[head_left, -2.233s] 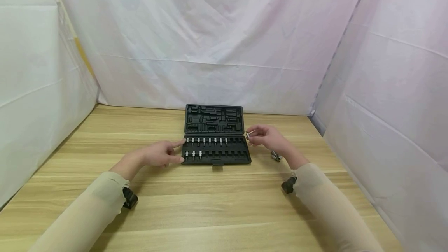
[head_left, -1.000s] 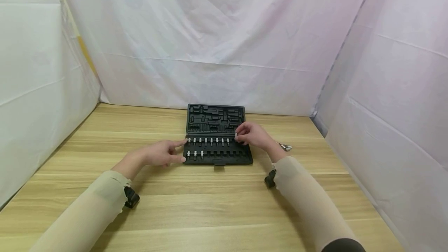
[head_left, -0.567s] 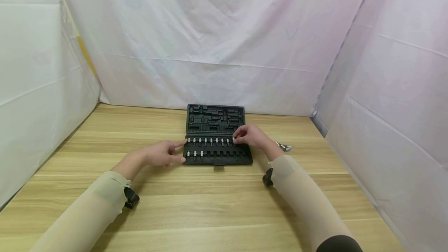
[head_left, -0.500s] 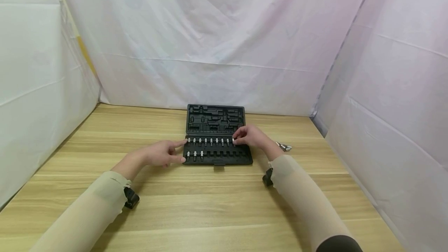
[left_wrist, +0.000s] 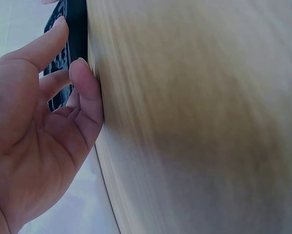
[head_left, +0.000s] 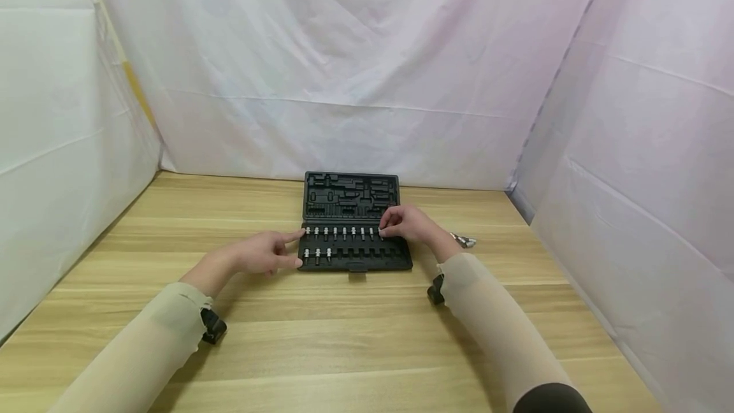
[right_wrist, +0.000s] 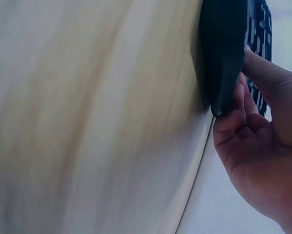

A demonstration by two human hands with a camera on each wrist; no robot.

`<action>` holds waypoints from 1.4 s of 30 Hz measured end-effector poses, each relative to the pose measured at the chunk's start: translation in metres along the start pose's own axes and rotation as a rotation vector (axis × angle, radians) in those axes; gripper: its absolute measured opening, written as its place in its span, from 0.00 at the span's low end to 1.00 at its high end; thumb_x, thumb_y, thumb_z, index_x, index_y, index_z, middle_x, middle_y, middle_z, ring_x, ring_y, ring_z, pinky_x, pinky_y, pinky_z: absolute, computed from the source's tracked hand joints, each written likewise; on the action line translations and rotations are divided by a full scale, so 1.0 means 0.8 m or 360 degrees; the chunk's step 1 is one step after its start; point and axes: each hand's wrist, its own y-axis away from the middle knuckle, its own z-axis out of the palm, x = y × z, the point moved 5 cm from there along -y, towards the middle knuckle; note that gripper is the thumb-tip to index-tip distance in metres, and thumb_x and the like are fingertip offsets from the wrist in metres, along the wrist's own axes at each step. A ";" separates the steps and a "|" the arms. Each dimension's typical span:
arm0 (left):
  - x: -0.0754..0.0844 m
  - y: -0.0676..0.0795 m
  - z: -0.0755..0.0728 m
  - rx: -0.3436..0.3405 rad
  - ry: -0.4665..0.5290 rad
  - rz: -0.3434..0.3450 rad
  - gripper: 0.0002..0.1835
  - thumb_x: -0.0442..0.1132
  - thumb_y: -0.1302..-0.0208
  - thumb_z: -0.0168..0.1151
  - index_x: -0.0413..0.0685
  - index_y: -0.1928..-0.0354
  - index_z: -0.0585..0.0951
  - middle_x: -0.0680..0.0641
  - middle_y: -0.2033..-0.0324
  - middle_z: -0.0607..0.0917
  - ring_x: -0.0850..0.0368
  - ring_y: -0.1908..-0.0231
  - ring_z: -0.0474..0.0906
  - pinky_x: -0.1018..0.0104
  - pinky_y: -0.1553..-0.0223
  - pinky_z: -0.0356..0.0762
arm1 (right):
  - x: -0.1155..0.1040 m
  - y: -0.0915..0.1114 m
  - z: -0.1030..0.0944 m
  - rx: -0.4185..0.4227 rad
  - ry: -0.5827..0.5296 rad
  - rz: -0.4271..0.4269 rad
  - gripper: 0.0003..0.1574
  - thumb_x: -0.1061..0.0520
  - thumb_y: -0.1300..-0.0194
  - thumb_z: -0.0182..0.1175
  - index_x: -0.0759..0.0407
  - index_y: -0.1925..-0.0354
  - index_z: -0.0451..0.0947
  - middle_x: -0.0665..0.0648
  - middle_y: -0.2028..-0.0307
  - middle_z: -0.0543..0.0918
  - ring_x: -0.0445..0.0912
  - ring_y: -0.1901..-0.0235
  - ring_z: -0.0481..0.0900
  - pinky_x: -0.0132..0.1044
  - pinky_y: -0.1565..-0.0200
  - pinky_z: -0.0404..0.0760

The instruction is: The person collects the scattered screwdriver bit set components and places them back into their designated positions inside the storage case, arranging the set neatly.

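A black socket case (head_left: pixel 371 242) lies unfolded on the wooden table, its moulded lid (head_left: pixel 352 195) at the back. Silvery bit sockets (head_left: pixel 345 232) with dark ends line most of its rear row, and 3 more sit at the left of the front row. The left hand (head_left: pixel 260 252) touches the case's left edge, thumb at the front corner and index finger farther back, its other fingers curled in loosely. At the right end of the filled rear slots, the right hand (head_left: pixel 408 223) pinches a small bit socket (head_left: pixel 381 231), mostly hidden by its fingers.
Several loose bit sockets (head_left: pixel 463 241) lie on the table (head_left: pixel 321 336) right of the case, just beyond the right wrist. White cloth walls (head_left: pixel 344 81) enclose the table at the back and sides. Black wrist cameras (head_left: pixel 213 325) sit under both sleeves.
The right hand has carried the bit socket from beside the case leftward to the rear row, and has stayed there over the last half second. The left hand keeps its place.
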 end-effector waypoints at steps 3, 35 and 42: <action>0.000 0.000 0.000 0.0003 0.0000 0.0000 0.48 0.52 0.23 0.70 0.54 0.11 0.55 0.46 0.67 0.78 0.53 0.67 0.78 0.59 0.63 0.85 | 0.000 0.000 0.000 0.0000 0.0003 0.0021 0.04 0.53 0.26 0.74 0.51 0.56 0.89 0.52 0.61 0.89 0.47 0.60 0.84 0.43 0.51 0.83; -0.001 0.001 0.002 0.0017 -0.0023 0.0001 0.48 0.53 0.23 0.70 0.55 0.11 0.55 0.45 0.65 0.79 0.53 0.67 0.79 0.58 0.62 0.85 | 0.000 0.002 0.001 -0.0075 0.0040 0.0093 0.12 0.53 0.28 0.76 0.48 0.48 0.91 0.53 0.56 0.88 0.48 0.55 0.82 0.42 0.52 0.81; 0.000 0.002 0.001 0.0021 -0.0006 -0.0006 0.48 0.52 0.23 0.70 0.56 0.11 0.55 0.46 0.66 0.78 0.54 0.68 0.78 0.60 0.64 0.84 | 0.001 0.003 0.001 -0.0069 0.0015 0.0089 0.12 0.54 0.29 0.77 0.48 0.48 0.91 0.53 0.55 0.87 0.49 0.54 0.81 0.42 0.51 0.81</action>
